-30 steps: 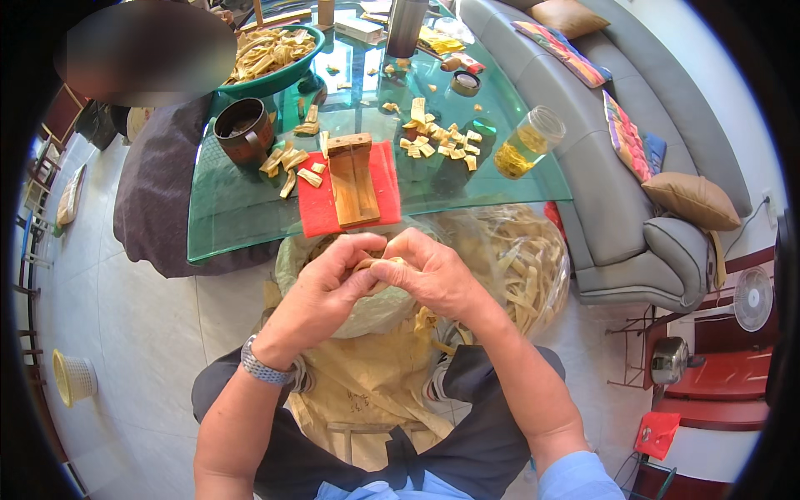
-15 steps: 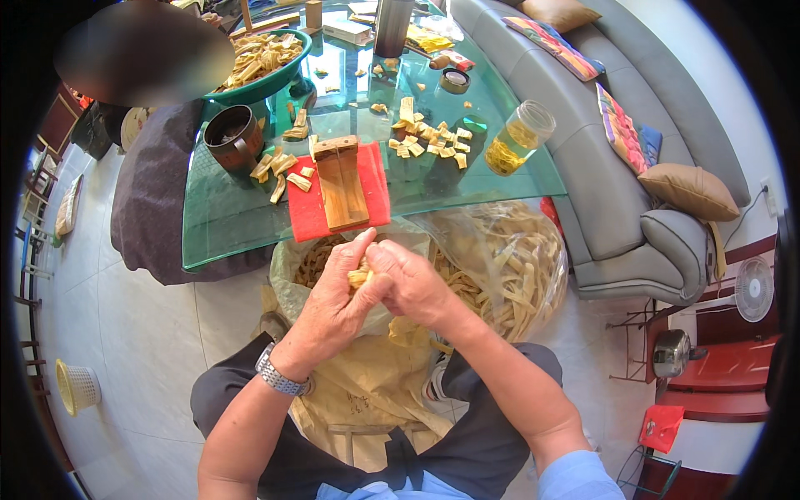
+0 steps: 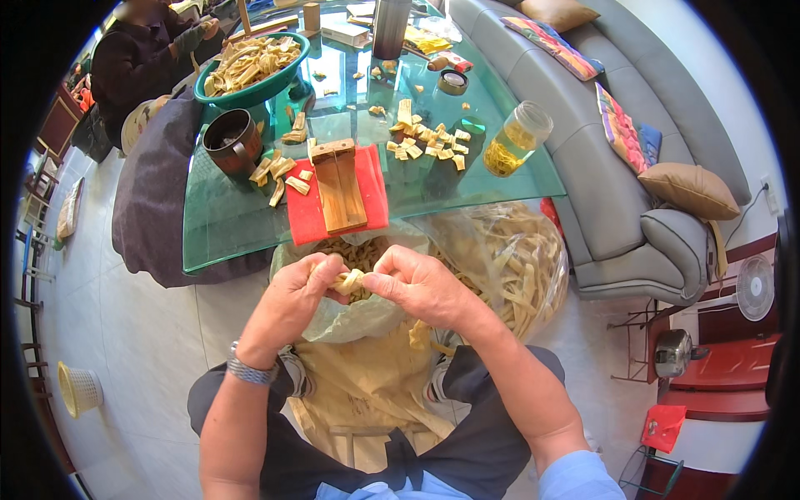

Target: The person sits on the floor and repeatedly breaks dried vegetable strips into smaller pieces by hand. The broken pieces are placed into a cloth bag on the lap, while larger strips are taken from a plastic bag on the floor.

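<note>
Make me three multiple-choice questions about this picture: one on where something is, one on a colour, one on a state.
1. Where is the wooden block?
A. on the red mat
B. in the green bowl
C. on the sofa

2. What colour is the bowl of strips?
A. green
B. white
C. red

3. What are the hands doing?
A. resting apart
B. both pinching one pale piece
C. holding the jar

Answers: 1 A, the block lies on the mat at the table edge. 2 A, its rim is green. 3 B, left hand and right hand meet on the piece.
</note>
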